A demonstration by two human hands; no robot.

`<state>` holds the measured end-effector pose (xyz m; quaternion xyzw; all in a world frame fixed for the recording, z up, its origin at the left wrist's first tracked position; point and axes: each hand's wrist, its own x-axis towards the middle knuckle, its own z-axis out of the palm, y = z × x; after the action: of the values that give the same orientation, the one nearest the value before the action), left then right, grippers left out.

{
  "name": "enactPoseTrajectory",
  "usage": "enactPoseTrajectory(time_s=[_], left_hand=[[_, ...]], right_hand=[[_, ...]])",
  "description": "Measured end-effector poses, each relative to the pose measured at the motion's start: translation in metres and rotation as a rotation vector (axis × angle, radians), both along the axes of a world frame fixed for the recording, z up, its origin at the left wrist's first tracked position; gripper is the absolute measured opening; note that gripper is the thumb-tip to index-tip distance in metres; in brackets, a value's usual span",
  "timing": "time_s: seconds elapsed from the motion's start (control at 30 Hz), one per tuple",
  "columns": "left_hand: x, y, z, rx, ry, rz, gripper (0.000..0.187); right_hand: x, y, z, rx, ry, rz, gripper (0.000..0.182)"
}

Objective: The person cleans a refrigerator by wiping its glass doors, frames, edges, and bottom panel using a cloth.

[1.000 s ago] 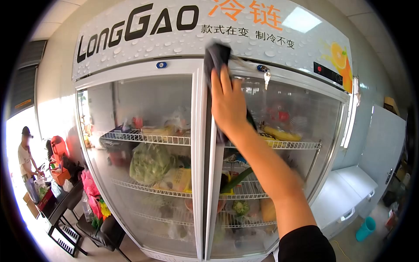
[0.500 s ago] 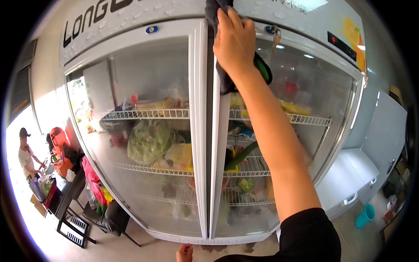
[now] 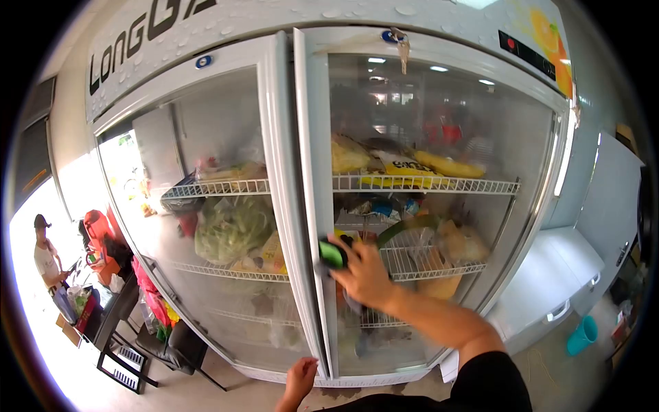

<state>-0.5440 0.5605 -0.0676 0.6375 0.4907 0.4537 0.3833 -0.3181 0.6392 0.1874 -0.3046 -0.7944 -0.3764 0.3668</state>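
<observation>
A tall white refrigerator with two glass doors fills the middle of the view. My right hand [image 3: 364, 275] is closed on a dark grey cloth [image 3: 351, 302], pressed to the frame of the right door [image 3: 312, 172] about halfway down. A black-and-green piece [image 3: 333, 254] shows at my fingers, on the door edge side. Part of the cloth is hidden behind the hand. Low in front of the left door [image 3: 226, 158], my left hand [image 3: 300, 379] hangs with its fingers curled in and nothing visible in them.
Keys [image 3: 403, 55] hang from the right door's lock. Bagged vegetables [image 3: 233, 230] and yellow packets [image 3: 405, 165] sit on wire shelves behind the glass. A white chest [image 3: 549, 275] and teal bin [image 3: 582, 335] stand right. Left are a chair [image 3: 171, 347], a table and a person [image 3: 47, 257].
My right hand has brought the cloth from the top of the right door's frame down to mid-height. My left hand has risen further into view. The view has shifted slightly.
</observation>
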Motion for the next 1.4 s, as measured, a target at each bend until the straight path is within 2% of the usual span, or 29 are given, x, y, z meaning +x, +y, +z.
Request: enactPoseTrajectory(time_s=[0.07, 0.13, 0.2, 0.27, 0.3, 0.33, 0.37, 0.47, 0.57, 0.63, 0.67, 0.77, 0.83, 0.87, 0.9, 0.97, 1.1, 1.17, 1.23, 1.3, 1.33, 1.37, 1.4], left_hand=[[0.02, 0.015, 0.027, 0.103, -0.017, -0.02, 0.012], [0.035, 0.023, 0.047, 0.128, -0.016, -0.015, 0.011], [0.048, 0.026, 0.063, 0.209, -0.076, -0.049, 0.009], [0.056, 0.025, 0.068, 0.16, -0.063, -0.061, 0.01], [0.057, 0.025, 0.068, 0.128, -0.058, -0.08, 0.01], [0.058, 0.024, 0.064, 0.12, -0.057, -0.082, 0.011], [0.058, 0.024, 0.057, 0.114, -0.05, -0.081, 0.011], [0.05, 0.022, 0.033, 0.038, -0.11, -0.108, 0.011], [0.031, 0.025, 0.028, 0.003, -0.037, -0.13, 0.011], [0.014, 0.033, 0.008, -0.016, -0.027, -0.136, 0.013], [0.007, 0.033, 0.016, -0.036, -0.001, -0.149, 0.013], [-0.014, 0.044, 0.024, -0.026, 0.042, -0.192, 0.014], [-0.027, 0.05, 0.025, -0.033, 0.05, -0.203, 0.015], [-0.031, 0.053, 0.025, -0.021, 0.05, -0.204, 0.015], [-0.036, 0.055, 0.025, -0.012, 0.048, -0.217, 0.015], [-0.044, 0.061, 0.022, -0.076, 0.035, -0.236, 0.014], [-0.051, 0.065, 0.013, -0.1, -0.005, -0.282, 0.014], [-0.054, 0.064, 0.009, -0.118, -0.001, -0.298, 0.014], [-0.053, 0.065, 0.009, -0.128, 0.008, -0.32, 0.014], [-0.053, 0.064, 0.011, -0.112, 0.051, -0.336, 0.014], [-0.052, 0.065, 0.01, -0.113, 0.058, -0.349, 0.014], [-0.051, 0.068, 0.008, -0.113, 0.056, -0.359, 0.014], [-0.051, 0.07, 0.005, -0.116, 0.056, -0.37, 0.014]], right_hand=[[0.001, 0.019, 0.061, 0.187, 0.02, 0.054, 0.014], [-0.001, 0.031, 0.128, 0.374, 0.068, 0.061, 0.017], [-0.001, 0.044, 0.192, 0.479, 0.117, -0.129, 0.02], [-0.007, 0.062, 0.254, 0.776, 0.205, -0.092, 0.016], [-0.01, 0.061, 0.274, 0.756, 0.143, -0.071, 0.018], [-0.022, 0.05, 0.274, 0.619, 0.17, -0.214, 0.035], [-0.028, 0.055, 0.272, 0.744, 0.145, -0.112, 0.032], [-0.028, 0.054, 0.263, 0.639, 0.124, -0.145, 0.029], [-0.023, 0.05, 0.25, 0.697, 0.083, -0.084, 0.026], [-0.023, 0.044, 0.248, 0.647, 0.075, 0.04, 0.018], [-0.021, 0.044, 0.251, 0.67, 0.064, 0.039, 0.018], [-0.021, 0.038, 0.262, 0.439, 0.23, 0.052, 0.028], [-0.026, 0.036, 0.277, 0.492, 0.297, 0.009, 0.035], [-0.026, 0.039, 0.287, 0.644, 0.235, 0.006, 0.033], [-0.028, 0.04, 0.293, 0.653, 0.228, -0.004, 0.033], [-0.034, 0.038, 0.301, 0.63, 0.325, -0.337, 0.024], [-0.048, 0.039, 0.29, 0.757, 0.215, -0.465, 0.018], [-0.054, 0.037, 0.269, 0.593, 0.243, -0.53, 0.018], [-0.051, 0.032, 0.26, 0.545, 0.235, -0.514, 0.017], [-0.04, 0.029, 0.258, 0.462, 0.204, -0.247, 0.014], [-0.035, 0.026, 0.263, 0.472, 0.19, -0.198, 0.018], [-0.033, 0.026, 0.269, 0.508, 0.163, -0.161, 0.013], [-0.033, 0.027, 0.275, 0.496, 0.158, -0.112, 0.021]])
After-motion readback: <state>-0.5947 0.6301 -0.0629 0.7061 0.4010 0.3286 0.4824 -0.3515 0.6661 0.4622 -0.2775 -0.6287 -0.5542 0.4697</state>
